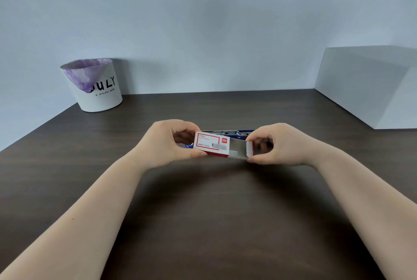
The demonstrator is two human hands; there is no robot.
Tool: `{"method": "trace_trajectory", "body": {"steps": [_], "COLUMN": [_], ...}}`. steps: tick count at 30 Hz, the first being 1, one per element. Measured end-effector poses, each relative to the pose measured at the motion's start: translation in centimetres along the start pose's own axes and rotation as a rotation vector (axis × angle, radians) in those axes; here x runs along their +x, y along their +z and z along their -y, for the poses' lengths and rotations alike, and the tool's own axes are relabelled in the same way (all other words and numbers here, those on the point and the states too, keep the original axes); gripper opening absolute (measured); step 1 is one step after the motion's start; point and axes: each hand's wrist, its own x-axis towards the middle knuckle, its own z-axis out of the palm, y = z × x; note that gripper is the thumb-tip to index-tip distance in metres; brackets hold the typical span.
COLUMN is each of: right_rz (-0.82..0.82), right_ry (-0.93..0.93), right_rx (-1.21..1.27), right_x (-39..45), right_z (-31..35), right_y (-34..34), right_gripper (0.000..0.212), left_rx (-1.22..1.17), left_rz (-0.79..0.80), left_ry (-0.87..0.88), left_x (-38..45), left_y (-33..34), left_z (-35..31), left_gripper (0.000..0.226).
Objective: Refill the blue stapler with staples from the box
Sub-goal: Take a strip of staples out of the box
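I hold a small red and white staple box (211, 144) above the dark table. My left hand (164, 144) grips the outer sleeve from the left. My right hand (274, 144) pinches the end of the inner tray (240, 149), which is slid partway out to the right. A strip of staples lies along the tray's near side. The blue stapler (234, 133) lies on the table just behind the box, flipped open with its metal rail showing; the box and my hands hide most of it.
A white bin (99, 97) with a purple liner stands at the back left of the dark wooden table (203, 212). A large white box (370, 85) sits at the back right. A pale wall runs behind.
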Motion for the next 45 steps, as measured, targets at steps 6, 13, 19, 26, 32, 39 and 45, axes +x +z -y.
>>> {"method": "trace_trajectory", "body": {"steps": [6, 13, 19, 26, 32, 39, 45], "right_rz": [0.009, -0.038, 0.009, 0.063, 0.024, -0.087, -0.106], "right_ry": [-0.019, -0.097, -0.206, -0.195, -0.234, -0.124, 0.109], "right_rx": [-0.047, -0.096, -0.160, -0.204, -0.280, -0.146, 0.117], "right_x": [-0.1, 0.1, 0.5, 0.5, 0.5, 0.5, 0.2], "right_z": [0.0, 0.1, 1.4, 1.8, 2.2, 1.7, 0.0], "right_y": [-0.6, -0.5, 0.6, 0.6, 1.1, 0.3, -0.6], "right_gripper": [0.022, 0.036, 0.023, 0.025, 0.018, 0.012, 0.008], "left_rx": [-0.009, 0.019, 0.041, 0.067, 0.063, 0.048, 0.082], "left_rz": [0.021, 0.084, 0.082, 0.077, 0.065, 0.066, 0.080], "left_ry": [-0.021, -0.088, -0.050, 0.006, 0.049, -0.022, -0.060], "left_x": [-0.1, 0.2, 0.2, 0.1, 0.1, 0.3, 0.2], "left_y": [0.1, 0.3, 0.3, 0.2, 0.2, 0.3, 0.3], "left_z": [0.4, 1.5, 1.2, 0.6, 0.0, 1.0, 1.4], "left_gripper": [0.029, 0.031, 0.032, 0.035, 0.038, 0.033, 0.031]}}
